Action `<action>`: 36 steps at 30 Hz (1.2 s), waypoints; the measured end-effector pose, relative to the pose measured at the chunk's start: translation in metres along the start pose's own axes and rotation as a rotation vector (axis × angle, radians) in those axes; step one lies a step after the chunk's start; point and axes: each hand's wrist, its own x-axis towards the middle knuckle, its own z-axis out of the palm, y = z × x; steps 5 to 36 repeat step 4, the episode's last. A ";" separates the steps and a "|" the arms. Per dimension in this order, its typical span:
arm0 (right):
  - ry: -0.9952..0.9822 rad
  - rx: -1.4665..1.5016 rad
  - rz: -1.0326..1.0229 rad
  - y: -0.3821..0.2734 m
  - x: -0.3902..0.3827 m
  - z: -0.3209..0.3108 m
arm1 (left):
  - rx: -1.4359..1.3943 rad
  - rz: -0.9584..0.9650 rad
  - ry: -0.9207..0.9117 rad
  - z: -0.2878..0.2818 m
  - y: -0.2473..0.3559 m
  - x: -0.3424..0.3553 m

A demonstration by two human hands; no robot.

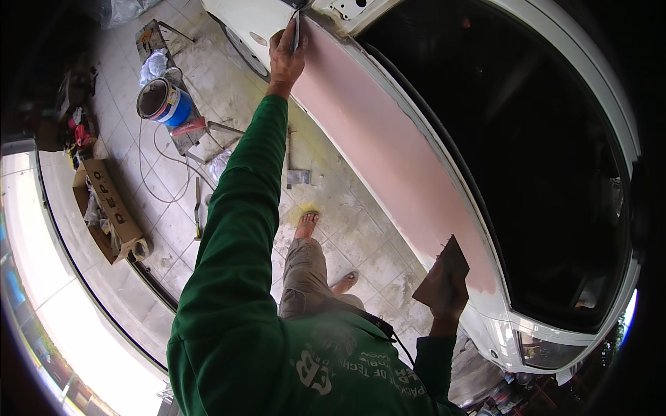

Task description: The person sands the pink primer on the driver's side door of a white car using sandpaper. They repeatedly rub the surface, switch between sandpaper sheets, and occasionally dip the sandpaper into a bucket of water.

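A white car's side panel [388,132] carries a long, smooth coat of pinkish filler. At its far end my left hand [286,61] is closed on a thin, flat spreader [296,33], seen nearly edge-on against the panel. My left arm reaches fully out in a green sleeve. Close to my body, beside the near end of the pink coat, my right hand [451,304] holds a dark, flat mixing board [444,272] with a brownish smear on it. Part of that hand's fingers is in shadow behind the board.
A blue paint can [166,102] stands on a low bench [184,139] at left, with a thin hose [154,197] looping beneath. An open cardboard box [111,211], a hammer-like tool [198,208] and a grey plate [298,177] lie on the tiled floor. The car's dark window [499,159] is at right.
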 end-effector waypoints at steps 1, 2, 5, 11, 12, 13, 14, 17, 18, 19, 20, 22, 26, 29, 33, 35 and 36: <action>-0.022 -0.027 -0.006 -0.002 0.000 -0.001 | -0.028 -0.003 -0.008 0.002 0.003 -0.006; 0.012 -0.053 0.020 -0.002 -0.001 -0.002 | -0.012 -0.007 -0.009 0.004 0.007 -0.014; 0.080 -0.100 0.075 -0.002 -0.005 -0.003 | 0.022 -0.014 -0.017 0.013 0.019 -0.033; 0.080 -0.100 0.075 -0.002 -0.005 -0.003 | 0.022 -0.014 -0.017 0.013 0.019 -0.033; 0.080 -0.100 0.075 -0.002 -0.005 -0.003 | 0.022 -0.014 -0.017 0.013 0.019 -0.033; 0.080 -0.100 0.075 -0.002 -0.005 -0.003 | 0.022 -0.014 -0.017 0.013 0.019 -0.033; 0.080 -0.100 0.075 -0.002 -0.005 -0.003 | 0.022 -0.014 -0.017 0.013 0.019 -0.033; 0.080 -0.100 0.075 -0.002 -0.005 -0.003 | 0.022 -0.014 -0.017 0.013 0.019 -0.033; 0.080 -0.100 0.075 -0.002 -0.005 -0.003 | 0.022 -0.014 -0.017 0.013 0.019 -0.033; 0.080 -0.100 0.075 -0.002 -0.005 -0.003 | 0.022 -0.014 -0.017 0.013 0.019 -0.033; 0.080 -0.100 0.075 -0.002 -0.005 -0.003 | 0.022 -0.014 -0.017 0.013 0.019 -0.033; 0.080 -0.100 0.075 -0.002 -0.005 -0.003 | 0.022 -0.014 -0.017 0.013 0.019 -0.033; 0.080 -0.100 0.075 -0.002 -0.005 -0.003 | 0.022 -0.014 -0.017 0.013 0.019 -0.033; 0.080 -0.100 0.075 -0.002 -0.005 -0.003 | 0.022 -0.014 -0.017 0.013 0.019 -0.033; 0.080 -0.100 0.075 -0.002 -0.005 -0.003 | 0.022 -0.014 -0.017 0.013 0.019 -0.033; 0.080 -0.100 0.075 -0.002 -0.005 -0.003 | 0.022 -0.014 -0.017 0.013 0.019 -0.033; 0.080 -0.100 0.075 -0.002 -0.005 -0.003 | 0.022 -0.014 -0.017 0.013 0.019 -0.033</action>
